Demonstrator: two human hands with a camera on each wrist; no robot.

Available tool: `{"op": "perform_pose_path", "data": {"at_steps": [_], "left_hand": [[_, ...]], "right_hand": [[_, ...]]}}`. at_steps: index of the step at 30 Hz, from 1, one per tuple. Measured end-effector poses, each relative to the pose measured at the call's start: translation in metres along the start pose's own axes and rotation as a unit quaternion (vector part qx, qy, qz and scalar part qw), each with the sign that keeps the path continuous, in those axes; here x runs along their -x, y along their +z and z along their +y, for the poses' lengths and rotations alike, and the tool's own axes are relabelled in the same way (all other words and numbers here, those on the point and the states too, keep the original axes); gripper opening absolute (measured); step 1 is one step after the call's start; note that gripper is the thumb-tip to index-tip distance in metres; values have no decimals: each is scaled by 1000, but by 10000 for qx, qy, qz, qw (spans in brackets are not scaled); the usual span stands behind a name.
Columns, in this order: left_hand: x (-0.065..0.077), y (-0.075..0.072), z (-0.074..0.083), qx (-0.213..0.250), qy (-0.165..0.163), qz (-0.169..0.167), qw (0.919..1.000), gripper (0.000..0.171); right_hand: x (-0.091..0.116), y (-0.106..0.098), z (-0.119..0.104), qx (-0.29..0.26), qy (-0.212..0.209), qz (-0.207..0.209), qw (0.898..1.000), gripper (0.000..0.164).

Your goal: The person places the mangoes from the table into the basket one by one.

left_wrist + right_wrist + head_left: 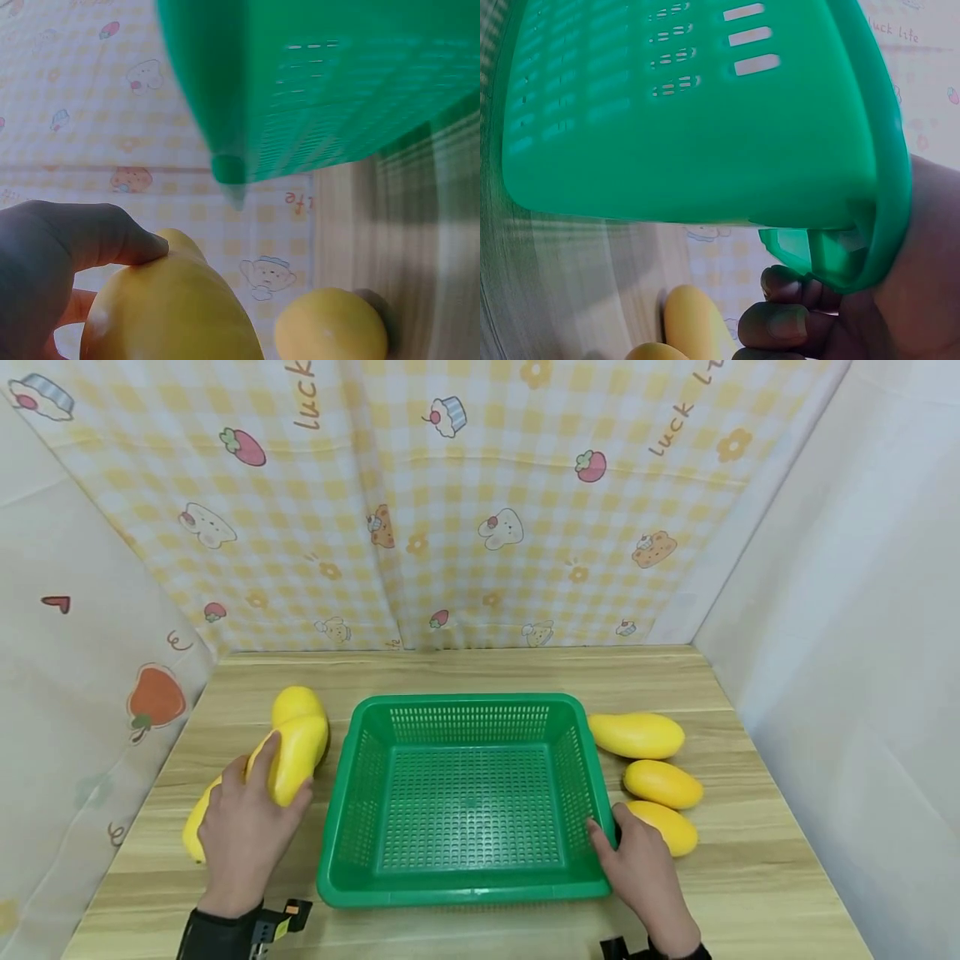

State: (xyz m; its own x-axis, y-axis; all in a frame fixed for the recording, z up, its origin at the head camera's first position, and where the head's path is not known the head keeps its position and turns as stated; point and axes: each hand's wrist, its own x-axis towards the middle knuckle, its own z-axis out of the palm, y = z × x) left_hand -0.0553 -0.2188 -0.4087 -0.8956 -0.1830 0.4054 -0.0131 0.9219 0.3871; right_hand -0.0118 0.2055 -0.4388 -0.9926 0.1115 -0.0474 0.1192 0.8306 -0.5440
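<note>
A yellow mango [302, 756] is in my left hand [243, 835], thumb on one side and fingers on the other. The left wrist view shows this mango [172, 311] large under the thumb. Just behind it lies another mango [296, 700], and a third mango [195, 828] lies partly hidden by the hand. In the middle stands a green plastic basket [472, 893] with slotted walls and nothing in it. My right hand [645, 868] grips its right rim near the front corner, thumb over the inside, fingers curled beneath the rim outside.
Right of the basket, three more mangoes lie in a loose column: a far one [641, 735], a middle one [663, 783] and a near one [667, 828]. The wooden tabletop [450, 672] ends at a checked cloth [465, 568] behind, with pale cloth walls on both sides.
</note>
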Motion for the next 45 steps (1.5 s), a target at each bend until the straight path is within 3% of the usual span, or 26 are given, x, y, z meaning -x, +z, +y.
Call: {"op": "perform_pose_path", "data": {"at_steps": [16, 26, 33, 45], "left_hand": [[-24, -3, 21, 163, 825, 531, 9950, 68], [-34, -7, 33, 281, 1054, 545, 9925, 65], [-35, -8, 38, 315, 1141, 365, 9923, 66], [-41, -7, 43, 262, 1754, 249, 9838, 64]], "right_hand": [[-1, -1, 0, -34, 8, 34, 10000, 28], [0, -2, -1, -95, 26, 16, 9999, 28], [-1, -3, -1, -135, 18, 3, 9999, 28], [0, -4, -1, -157, 59, 16, 9999, 27]]}}
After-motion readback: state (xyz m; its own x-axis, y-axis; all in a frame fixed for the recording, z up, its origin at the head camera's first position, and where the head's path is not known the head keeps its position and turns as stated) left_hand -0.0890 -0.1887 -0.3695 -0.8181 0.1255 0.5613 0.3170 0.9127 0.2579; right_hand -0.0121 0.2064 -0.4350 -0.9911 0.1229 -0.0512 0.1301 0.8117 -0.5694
